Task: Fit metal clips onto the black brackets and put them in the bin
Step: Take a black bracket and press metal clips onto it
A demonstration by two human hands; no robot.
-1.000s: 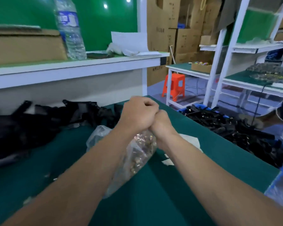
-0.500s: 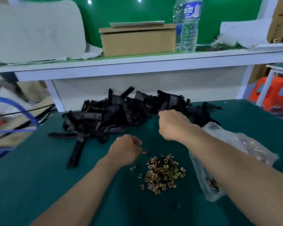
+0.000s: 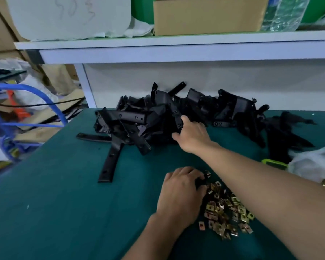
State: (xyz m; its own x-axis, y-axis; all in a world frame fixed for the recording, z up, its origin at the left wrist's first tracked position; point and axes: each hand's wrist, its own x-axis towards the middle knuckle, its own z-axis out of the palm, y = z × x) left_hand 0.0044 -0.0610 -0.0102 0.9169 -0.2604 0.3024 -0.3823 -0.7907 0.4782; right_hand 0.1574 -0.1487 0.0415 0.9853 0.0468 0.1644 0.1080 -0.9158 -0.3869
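A heap of black brackets (image 3: 158, 117) lies at the back of the green table (image 3: 64, 203), with one long bracket (image 3: 109, 164) lying loose in front of it. My right hand (image 3: 192, 136) reaches into the heap, thumb and fingers curled round a black bracket strip (image 3: 176, 114). A pile of small brass-coloured metal clips (image 3: 225, 212) sits near the front. My left hand (image 3: 182, 194) rests on the pile's left edge, its curled fingers pinching a clip there; my fingertips hide most of it.
A clear plastic bag (image 3: 311, 162) with more clips lies at the right, a green object (image 3: 274, 163) beside it. A white shelf (image 3: 176, 51) above the heap carries a cardboard box (image 3: 210, 15) and a water bottle (image 3: 285, 14). Blue tubing (image 3: 45, 96) and clutter sit beyond the table's left edge.
A second ago both hands held the bag of clips. Since then the clips lie loose on the table, my right hand has gone forward into the brackets and my left onto the clip pile.
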